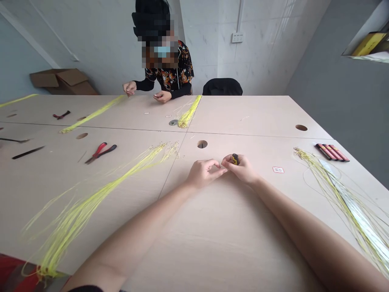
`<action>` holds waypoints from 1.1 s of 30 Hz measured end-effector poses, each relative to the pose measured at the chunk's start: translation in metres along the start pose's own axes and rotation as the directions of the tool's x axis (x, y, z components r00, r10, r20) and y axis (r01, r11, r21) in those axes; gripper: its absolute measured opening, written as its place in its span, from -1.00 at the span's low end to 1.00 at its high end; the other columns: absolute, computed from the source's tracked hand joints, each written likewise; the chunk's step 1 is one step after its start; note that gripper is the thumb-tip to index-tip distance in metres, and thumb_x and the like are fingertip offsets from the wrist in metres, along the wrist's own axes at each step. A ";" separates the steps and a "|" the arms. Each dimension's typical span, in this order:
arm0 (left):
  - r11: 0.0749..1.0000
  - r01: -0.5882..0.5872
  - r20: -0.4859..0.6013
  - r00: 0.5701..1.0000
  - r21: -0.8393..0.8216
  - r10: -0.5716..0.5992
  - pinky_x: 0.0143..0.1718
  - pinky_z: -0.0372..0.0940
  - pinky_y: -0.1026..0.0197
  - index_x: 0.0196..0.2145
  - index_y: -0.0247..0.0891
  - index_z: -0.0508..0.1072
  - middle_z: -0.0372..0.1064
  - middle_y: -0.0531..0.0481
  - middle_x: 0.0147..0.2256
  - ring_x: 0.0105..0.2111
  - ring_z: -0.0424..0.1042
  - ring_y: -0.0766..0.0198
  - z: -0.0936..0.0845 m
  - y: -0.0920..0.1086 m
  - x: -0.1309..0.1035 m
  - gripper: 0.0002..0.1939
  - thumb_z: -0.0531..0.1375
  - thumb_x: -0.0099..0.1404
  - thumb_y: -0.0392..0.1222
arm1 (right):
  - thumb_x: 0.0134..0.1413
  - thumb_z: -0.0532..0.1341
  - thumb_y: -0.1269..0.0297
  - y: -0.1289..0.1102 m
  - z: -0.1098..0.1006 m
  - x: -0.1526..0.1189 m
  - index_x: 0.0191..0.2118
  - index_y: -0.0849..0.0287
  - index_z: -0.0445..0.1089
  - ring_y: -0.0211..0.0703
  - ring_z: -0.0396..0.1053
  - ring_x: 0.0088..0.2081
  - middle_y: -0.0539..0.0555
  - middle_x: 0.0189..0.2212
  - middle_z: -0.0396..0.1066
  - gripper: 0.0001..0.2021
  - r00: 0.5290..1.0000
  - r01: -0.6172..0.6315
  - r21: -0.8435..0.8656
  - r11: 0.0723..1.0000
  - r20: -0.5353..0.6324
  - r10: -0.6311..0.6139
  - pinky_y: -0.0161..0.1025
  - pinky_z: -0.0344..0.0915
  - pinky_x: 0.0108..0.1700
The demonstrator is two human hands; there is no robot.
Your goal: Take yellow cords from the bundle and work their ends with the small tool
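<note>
My left hand (207, 172) is closed in a pinch, thumb and forefinger together near a tiny gold-coloured piece (221, 163) too small to name. Facing it, my right hand (243, 169) has its fingertips at the same piece. A small black and yellow tool (235, 159) is tucked in my right hand, its working end hidden by the fingers. To the left of my hands lies a bundle of yellow cords (112, 184) with small metal ends. Another bundle of yellow cords (331, 186) lies to the right, partly over a steel ruler (352, 209).
Red-handled pliers (100, 153) and a black thin tool (28, 152) lie left. Several red and black sticks (332, 153) and a paper label (278, 170) are right. A cable hole (202, 144) lies beyond my hands. Across the table (243, 115), a person (170, 73) works with cords.
</note>
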State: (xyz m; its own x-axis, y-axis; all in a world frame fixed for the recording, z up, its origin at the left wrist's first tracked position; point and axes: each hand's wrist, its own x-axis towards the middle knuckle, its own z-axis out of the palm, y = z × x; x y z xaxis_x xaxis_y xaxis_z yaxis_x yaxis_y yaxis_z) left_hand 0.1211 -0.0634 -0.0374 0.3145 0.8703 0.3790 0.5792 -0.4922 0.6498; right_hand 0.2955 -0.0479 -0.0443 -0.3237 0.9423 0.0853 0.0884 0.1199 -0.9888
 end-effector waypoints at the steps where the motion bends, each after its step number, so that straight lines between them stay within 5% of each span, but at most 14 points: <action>1: 1.000 0.014 -0.002 1.000 -0.014 -0.014 -0.59 -0.06 0.35 -0.50 -0.29 0.45 0.11 0.16 -0.67 -0.64 -0.02 0.46 0.000 0.000 0.000 -0.70 0.21 0.12 0.03 | -0.05 0.22 0.09 0.000 0.001 0.000 -0.44 0.23 0.36 -0.29 0.20 -0.46 0.01 -0.52 0.30 -0.74 1.000 0.005 0.014 1.000 0.014 -0.005 -0.30 0.13 -0.39; 7: 0.996 -0.037 -0.018 0.999 -0.076 0.036 -0.59 -0.10 0.33 -0.50 -0.34 0.46 -0.05 0.18 -0.70 -0.66 -0.10 0.47 0.002 -0.001 0.001 -0.73 0.13 0.19 -0.09 | -0.02 0.22 0.10 -0.002 0.002 -0.001 -0.42 0.22 0.37 -0.28 0.23 -0.45 0.02 -0.49 0.33 -0.75 1.000 0.016 0.029 0.999 0.017 -0.016 -0.29 0.15 -0.36; 15: 0.978 -0.073 0.014 0.997 -0.198 0.078 -0.60 -0.13 0.32 -0.70 -0.32 0.20 -0.16 0.14 -0.67 -0.63 -0.11 0.46 0.001 -0.002 0.000 -0.61 0.07 0.24 -0.14 | 0.01 0.18 0.06 -0.007 0.002 -0.002 -0.43 0.22 0.36 -0.33 0.14 -0.51 -0.02 -0.54 0.28 -0.72 0.999 0.027 -0.034 0.999 0.031 -0.026 -0.30 0.08 -0.43; 33: 0.932 0.078 0.047 0.997 -0.354 -0.065 -0.62 -0.12 0.33 -0.55 -0.36 0.42 -0.08 0.12 -0.67 -0.63 -0.06 0.45 0.003 -0.006 -0.001 -0.60 0.08 0.26 0.00 | -0.01 0.18 0.07 -0.003 0.002 -0.003 -0.40 0.20 0.36 -0.35 0.05 -0.57 -0.03 -0.58 0.24 -0.74 1.000 0.023 -0.040 0.999 -0.010 -0.024 -0.32 0.01 -0.51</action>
State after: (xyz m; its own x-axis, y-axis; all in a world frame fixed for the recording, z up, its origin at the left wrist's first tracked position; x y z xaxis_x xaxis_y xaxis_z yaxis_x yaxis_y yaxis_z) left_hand 0.1199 -0.0611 -0.0433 0.3113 0.9003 0.3043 0.2983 -0.3966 0.8681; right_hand 0.2947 -0.0519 -0.0415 -0.3160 0.9423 0.1100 0.1186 0.1543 -0.9809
